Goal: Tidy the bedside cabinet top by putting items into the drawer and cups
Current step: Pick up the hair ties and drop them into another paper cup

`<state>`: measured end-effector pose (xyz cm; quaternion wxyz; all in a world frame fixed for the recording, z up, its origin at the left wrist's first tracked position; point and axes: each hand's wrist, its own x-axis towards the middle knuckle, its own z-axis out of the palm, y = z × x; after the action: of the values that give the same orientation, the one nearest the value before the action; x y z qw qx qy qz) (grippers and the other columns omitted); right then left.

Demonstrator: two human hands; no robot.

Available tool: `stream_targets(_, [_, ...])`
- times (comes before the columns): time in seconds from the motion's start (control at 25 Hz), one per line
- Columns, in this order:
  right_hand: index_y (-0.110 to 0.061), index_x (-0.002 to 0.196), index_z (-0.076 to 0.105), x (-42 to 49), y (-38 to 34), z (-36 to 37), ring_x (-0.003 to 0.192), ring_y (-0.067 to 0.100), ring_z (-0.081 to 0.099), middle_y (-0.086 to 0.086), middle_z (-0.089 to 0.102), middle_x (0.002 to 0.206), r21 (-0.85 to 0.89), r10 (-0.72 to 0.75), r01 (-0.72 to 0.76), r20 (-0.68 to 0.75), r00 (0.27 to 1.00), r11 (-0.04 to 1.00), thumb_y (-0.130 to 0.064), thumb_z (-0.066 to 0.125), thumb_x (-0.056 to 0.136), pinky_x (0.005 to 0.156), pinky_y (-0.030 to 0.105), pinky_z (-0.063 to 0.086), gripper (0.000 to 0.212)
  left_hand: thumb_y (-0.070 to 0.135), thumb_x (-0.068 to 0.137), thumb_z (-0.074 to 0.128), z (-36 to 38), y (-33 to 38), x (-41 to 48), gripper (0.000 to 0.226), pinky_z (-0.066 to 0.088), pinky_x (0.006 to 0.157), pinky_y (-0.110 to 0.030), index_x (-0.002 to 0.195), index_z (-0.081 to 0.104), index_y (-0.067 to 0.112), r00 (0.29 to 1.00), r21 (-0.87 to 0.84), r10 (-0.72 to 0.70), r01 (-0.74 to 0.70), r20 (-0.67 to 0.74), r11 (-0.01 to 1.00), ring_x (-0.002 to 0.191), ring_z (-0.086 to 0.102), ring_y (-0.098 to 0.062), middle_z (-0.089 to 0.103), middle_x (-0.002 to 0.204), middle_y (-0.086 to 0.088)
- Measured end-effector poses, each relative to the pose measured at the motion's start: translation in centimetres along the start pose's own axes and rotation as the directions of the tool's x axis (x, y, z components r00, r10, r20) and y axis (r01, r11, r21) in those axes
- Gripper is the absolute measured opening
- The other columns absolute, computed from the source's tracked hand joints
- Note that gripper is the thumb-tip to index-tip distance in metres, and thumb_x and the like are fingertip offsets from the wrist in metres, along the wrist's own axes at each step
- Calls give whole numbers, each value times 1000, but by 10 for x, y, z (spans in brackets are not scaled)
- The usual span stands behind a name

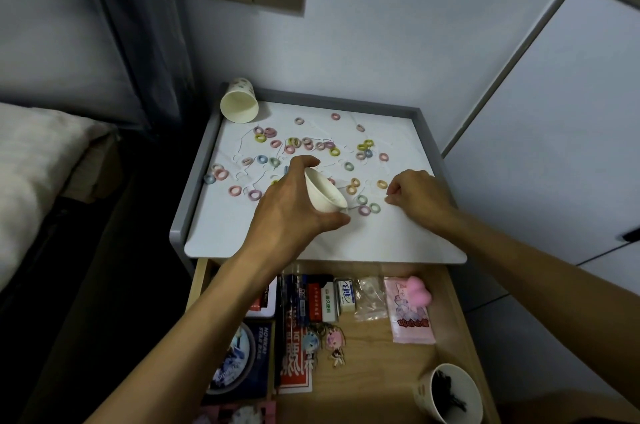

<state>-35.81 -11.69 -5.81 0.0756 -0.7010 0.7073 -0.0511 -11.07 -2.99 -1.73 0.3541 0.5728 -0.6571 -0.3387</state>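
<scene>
Paper cup with dark contents (450, 396), upright in the open drawer (381, 354) under the cabinet top (398, 240). Left hand (294, 205) grips a second cup (323, 191), tilted, above the top's middle. Right hand (419, 195), fingers curled, at the top's right side; whether it holds anything cannot be told. Small coloured rings (235, 190) are scattered across the top. Third cup (239, 105) lies on its side at the top's far left corner.
</scene>
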Motion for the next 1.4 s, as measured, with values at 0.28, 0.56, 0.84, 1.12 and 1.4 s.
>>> stream_targets(0.28, [-8, 104, 63, 7, -5, 3, 86, 20, 58, 8, 64, 99, -8, -163, 163, -67, 984, 987, -20, 60, 95, 73, 28, 42, 15, 37, 67, 87, -6, 0, -2, 85, 55, 71, -31, 136, 38, 31, 1000, -18, 1, -2, -19, 1000, 95, 53, -16, 48, 109, 12])
stream_targets(0.56, [-8, 108, 69, 27, -16, 0, 90, 15, 57, 5, 66, 100, 6, -438, 441, 117, 891, 898, -13, 65, 91, 68, 10, 32, 18, 38, 67, 87, -9, 1, -1, 85, 58, 70, -36, 135, 38, 30, 1000, -4, -2, 1, -31, 1000, 93, 53, -16, 47, 106, 12])
stream_targets(0.84, [-10, 105, 70, 30, -13, 8, 99, 16, 48, 6, 60, 111, -37, -426, 432, 105, 899, 901, -22, 68, 89, 82, 25, 37, 20, 37, 67, 87, -8, 0, -1, 86, 58, 70, -35, 136, 37, 30, 1000, -1, -4, 4, -26, 1000, 94, 53, -16, 46, 107, 11])
stream_targets(1.12, [-18, 106, 59, 25, -12, 1, 80, 15, 54, 7, 66, 103, -3, -330, 331, 84, 940, 944, -25, 55, 98, 66, 24, 40, 11, 38, 67, 87, -11, 1, -3, 85, 59, 73, -41, 135, 38, 29, 1000, 2, -1, 1, -29, 1000, 96, 54, -17, 47, 108, 11])
stream_targets(1.4, [-15, 110, 73, 15, -35, -55, 68, 2, 63, 1, 74, 100, 356, -366, 362, -59, 929, 861, -14, 66, 91, 64, 10, 47, 20, 38, 66, 88, -9, 2, -1, 86, 58, 74, -42, 136, 39, 29, 999, -2, -10, 9, -31, 1000, 96, 55, -18, 48, 107, 10])
